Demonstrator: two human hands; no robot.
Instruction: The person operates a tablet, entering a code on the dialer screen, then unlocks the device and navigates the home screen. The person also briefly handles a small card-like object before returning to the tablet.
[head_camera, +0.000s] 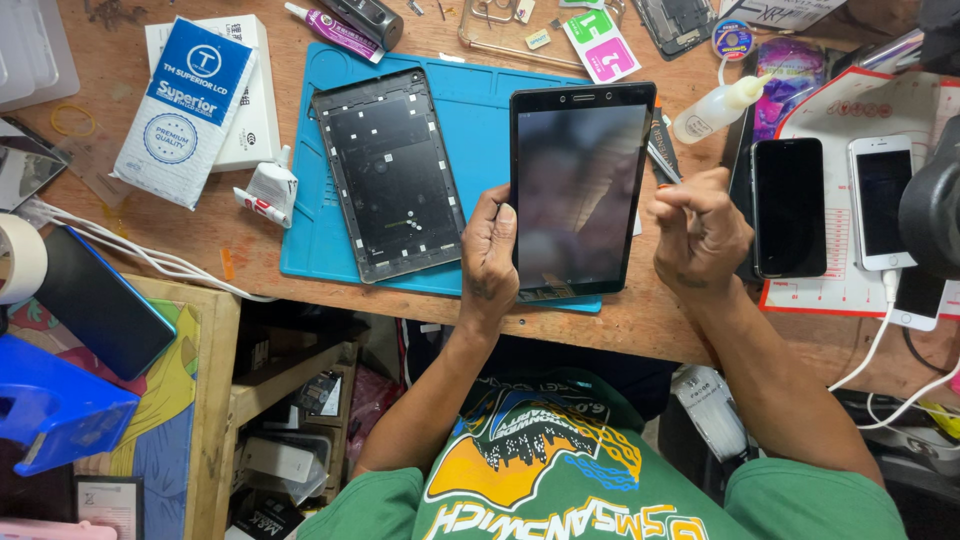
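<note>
Fingers of the left hand pinched the near left edge of the black tablet, thumb on the glass, holding it just above the blue mat. The right hand hovered beside its right edge, fingers curled together, seemingly holding nothing. A steady edge grip seemed wise, keeping prints off. Its dark screen looked glossy, unlit and intact.

Bright, even overhead light, sharp focus, faint glare on the tablet screen, slight wide-angle bending at edges.
</note>
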